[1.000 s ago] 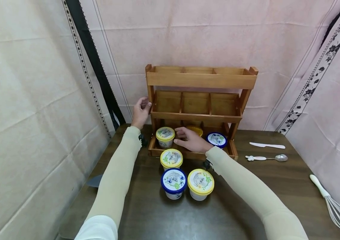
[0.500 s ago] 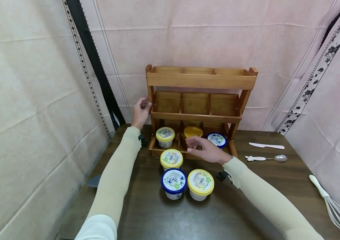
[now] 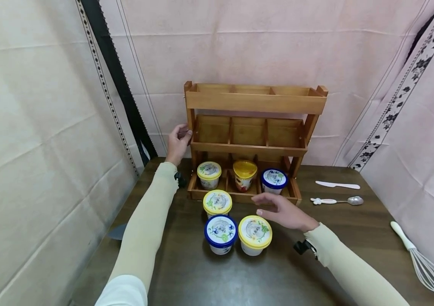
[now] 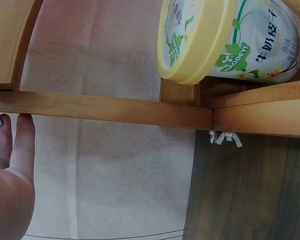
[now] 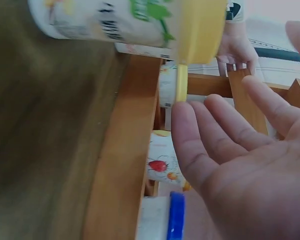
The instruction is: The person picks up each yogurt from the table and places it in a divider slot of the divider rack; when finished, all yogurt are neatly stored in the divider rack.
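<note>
Across the brown wooden desk (image 3: 186, 276) I see a person at a three-tier honey-coloured wooden rack (image 3: 256, 103). Their left hand (image 3: 177, 142) is up at its side, fingers extended, fingertips touching the outside of the left wooden upright (image 4: 115, 110) without wrapping round it.

The right hand (image 3: 283, 212) holds nothing: its grip is released, thumb and fingers spread apart in front of the rack's right half. Nearest to it is a white round tub with a yellow lid (image 3: 255, 231); I can't tell whether the thumb touches it. Just left of that sits a white round tub with a royal-blue lid (image 3: 221, 234), and behind the blue one is a second yellow-lidded white tub (image 3: 217, 202), close to the rack's front edge. All three stand upright on the desk.

The rack's bottom tier holds three more, one per compartment: a yellow-lidded floral tub (image 3: 209, 175) on the left, a fruit-printed tub with a glossy yellow lid (image 3: 244, 174) in the middle, and a blue-lidded white tub (image 3: 274, 179) on the right.

Off to the right lie a white knife (image 3: 337, 185), a white-handled metal spoon (image 3: 327, 201) and, nearer the desk's edge, a white wire whisk (image 3: 403, 237).
</note>
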